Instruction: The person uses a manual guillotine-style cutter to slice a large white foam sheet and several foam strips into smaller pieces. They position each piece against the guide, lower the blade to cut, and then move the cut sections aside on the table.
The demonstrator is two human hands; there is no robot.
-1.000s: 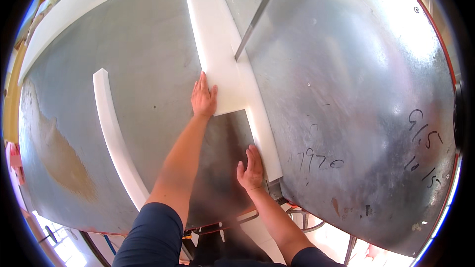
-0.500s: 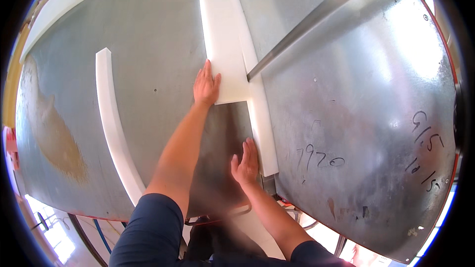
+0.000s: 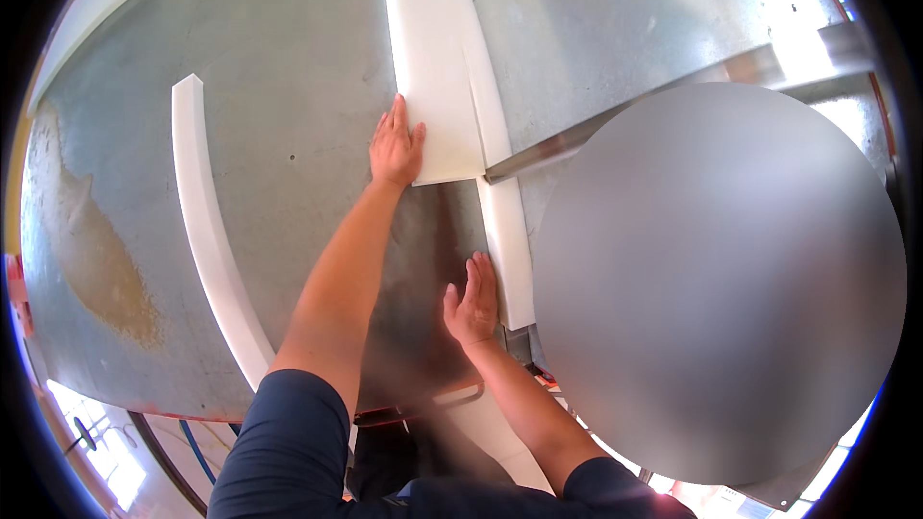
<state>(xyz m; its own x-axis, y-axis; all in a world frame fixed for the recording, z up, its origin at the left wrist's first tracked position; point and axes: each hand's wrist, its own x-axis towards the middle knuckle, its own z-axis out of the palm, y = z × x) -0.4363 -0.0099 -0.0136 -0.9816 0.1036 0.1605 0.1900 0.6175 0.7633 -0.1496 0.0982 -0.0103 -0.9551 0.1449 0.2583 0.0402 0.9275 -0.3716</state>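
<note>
A thick white foam block (image 3: pixel 428 48) runs away from me along the middle of the grey metal table. My left hand (image 3: pixel 395 146) lies against its left edge near the close corner, fingers stretched out. A narrow white foam strip (image 3: pixel 505 259) continues toward me on the right, split from the block by a thin slit. My right hand (image 3: pixel 474 303) presses flat against the left side of that strip, fingers extended, thumb apart. From the right, a long flat metal blade (image 3: pixel 553 146) meets the foam where block and strip part.
Left of my arm lies a separate curved-looking white foam strip (image 3: pixel 197 202). Another white piece (image 3: pixel 106 14) rests at the far left. A worn brownish patch (image 3: pixel 106 259) marks the table (image 3: pixel 288 231). A large blurred grey round area (image 3: pixel 721 279) hides the table's right side.
The blade's contact point sits nearer the block's close edge, and its right end shows lower. A blurred grey round area now covers the right side. Both hands stay against the foam.
</note>
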